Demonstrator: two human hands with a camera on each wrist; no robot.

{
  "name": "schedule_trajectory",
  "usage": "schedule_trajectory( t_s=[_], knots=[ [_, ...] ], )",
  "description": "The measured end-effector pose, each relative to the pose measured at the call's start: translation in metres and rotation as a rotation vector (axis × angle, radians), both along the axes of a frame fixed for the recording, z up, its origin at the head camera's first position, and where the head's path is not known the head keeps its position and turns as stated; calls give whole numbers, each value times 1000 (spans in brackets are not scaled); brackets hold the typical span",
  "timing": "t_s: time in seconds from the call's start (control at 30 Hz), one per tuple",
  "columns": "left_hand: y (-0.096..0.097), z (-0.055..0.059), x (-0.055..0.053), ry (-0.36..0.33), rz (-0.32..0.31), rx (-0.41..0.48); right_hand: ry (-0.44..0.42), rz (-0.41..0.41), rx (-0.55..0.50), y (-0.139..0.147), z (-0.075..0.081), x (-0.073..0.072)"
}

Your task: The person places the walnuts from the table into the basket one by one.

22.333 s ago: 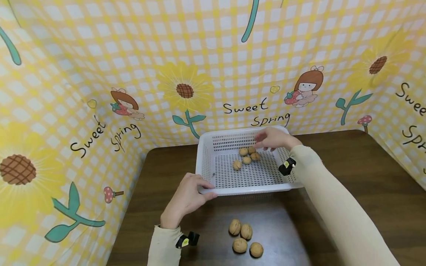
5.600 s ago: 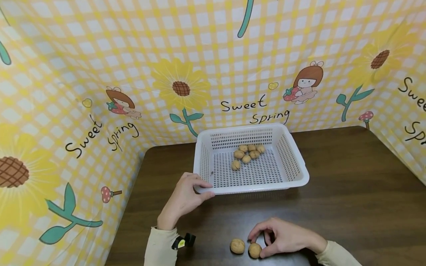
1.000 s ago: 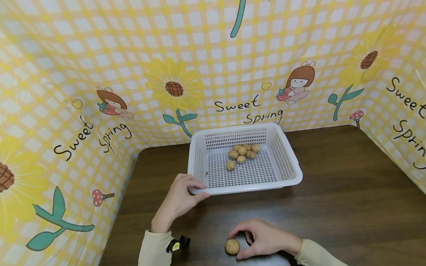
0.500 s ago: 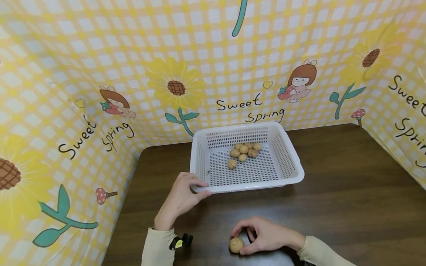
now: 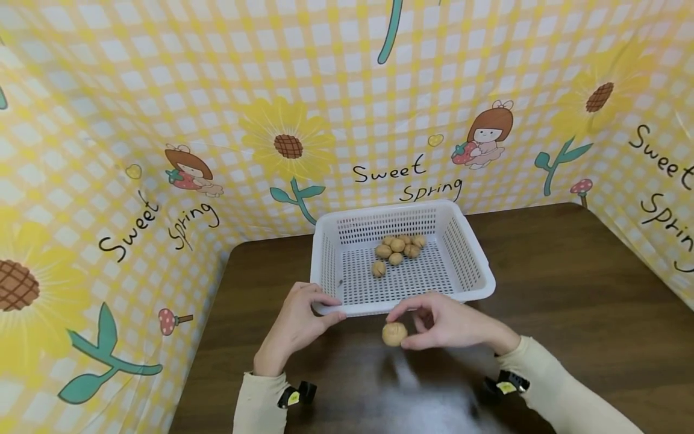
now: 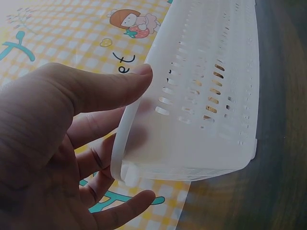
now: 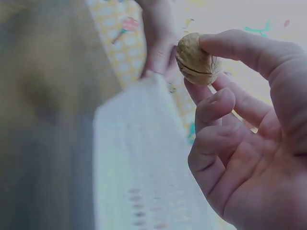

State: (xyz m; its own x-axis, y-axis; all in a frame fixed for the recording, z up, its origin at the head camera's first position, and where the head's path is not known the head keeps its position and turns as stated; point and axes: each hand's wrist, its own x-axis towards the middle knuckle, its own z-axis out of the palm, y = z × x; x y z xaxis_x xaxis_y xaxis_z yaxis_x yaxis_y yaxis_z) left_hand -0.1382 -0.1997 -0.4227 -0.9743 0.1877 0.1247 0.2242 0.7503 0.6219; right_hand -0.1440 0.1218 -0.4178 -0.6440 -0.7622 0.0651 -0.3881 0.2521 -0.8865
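Observation:
Between the thumb and fingers of my right hand (image 5: 441, 322) is a walnut (image 5: 394, 334), held up just in front of the basket's near rim. The right wrist view shows the same walnut (image 7: 195, 58) pinched at the fingertips, a dark seam across its shell. My left hand (image 5: 298, 322) grips the near left corner of a white plastic basket (image 5: 401, 308). In the left wrist view the thumb (image 6: 115, 88) lies over the basket rim, with other fingers below it. Several walnuts (image 5: 397, 245) are grouped on the basket's slotted floor, toward the back.
The basket stands on a dark wooden table (image 5: 569, 289), near its back edge. A yellow checked cloth (image 5: 358, 90) with flowers and lettering hangs behind and along the sides. Black cameras are strapped to both wrists, the right one (image 5: 506, 383) close over the tabletop.
My right hand has lifted the last walnut off the front of the table and carried it toward the basket. Earlier, more walnuts lay on the table and fewer in the basket. My left hand keeps its hold.

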Motion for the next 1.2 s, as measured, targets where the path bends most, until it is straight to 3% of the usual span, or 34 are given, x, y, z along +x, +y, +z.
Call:
schedule_trajectory(
  t_s=[0.2,0.53,0.67,0.83,1.0,1.2],
  knots=[
    [0,0,1,-13,8,11,2,-76,41,8,30,-32],
    [-1,0,1,-8,8,9,8,-192,140,10,64,-109],
    [0,-1,1,-3,1,10,9,-207,229,5,54,-135],
    [-1,-1,1,6,4,14,-71,-234,349,-1,26,-160],
    [0,-1,1,-2,3,19,-153,-256,412,-1,3,-170],
    [1,-2,2,8,2,21,-215,-223,451,-2,-12,-173]
  ],
)
